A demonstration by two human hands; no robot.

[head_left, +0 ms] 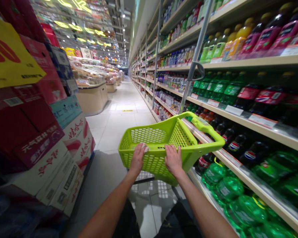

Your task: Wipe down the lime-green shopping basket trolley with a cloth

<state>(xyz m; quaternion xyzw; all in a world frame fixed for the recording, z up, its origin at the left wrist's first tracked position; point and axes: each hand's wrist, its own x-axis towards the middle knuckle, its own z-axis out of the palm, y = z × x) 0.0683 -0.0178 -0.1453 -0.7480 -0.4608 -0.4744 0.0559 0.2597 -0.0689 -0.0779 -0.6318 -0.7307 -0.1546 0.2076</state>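
Observation:
A lime-green plastic shopping basket sits tilted in front of me, its handle swung to the right. My left hand is curled over the near rim, with a small white thing under the fingers. My right hand grips the same rim a little to the right, fingers hooked over the edge. The basket looks empty inside.
Shelves of bottled drinks run along the right, with green bottles low down. Stacked red and white cartons stand on the left under a yellow sign. A tiled aisle leads ahead past a counter. A metal pole rises beside the basket.

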